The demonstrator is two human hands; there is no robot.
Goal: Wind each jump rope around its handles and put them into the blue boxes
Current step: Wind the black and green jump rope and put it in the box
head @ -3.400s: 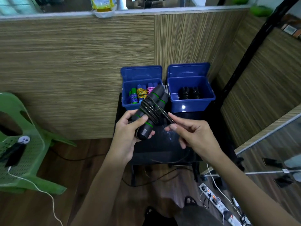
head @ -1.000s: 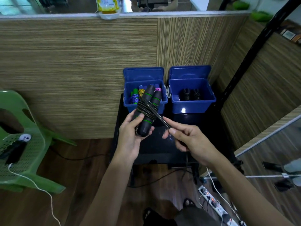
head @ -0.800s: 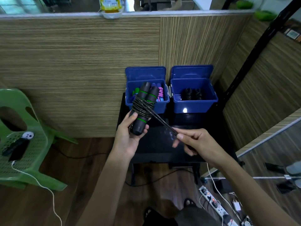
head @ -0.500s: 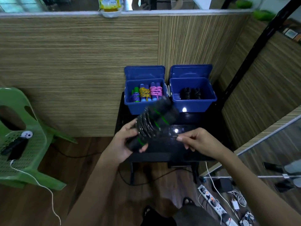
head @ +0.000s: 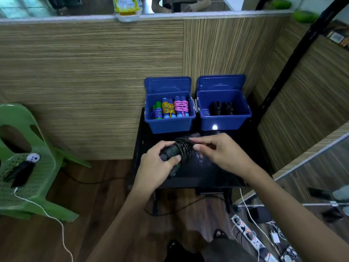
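- head view: left hand (head: 158, 163) grips the black jump rope (head: 179, 151) handles above the counter (head: 207, 178).
- right hand (head: 221, 152) pinches its wound cord.
- two blue boxes (head: 170, 125) at the far edge.

No text can be read; the yellow pouch's (head: 127, 4) print is too blurred.
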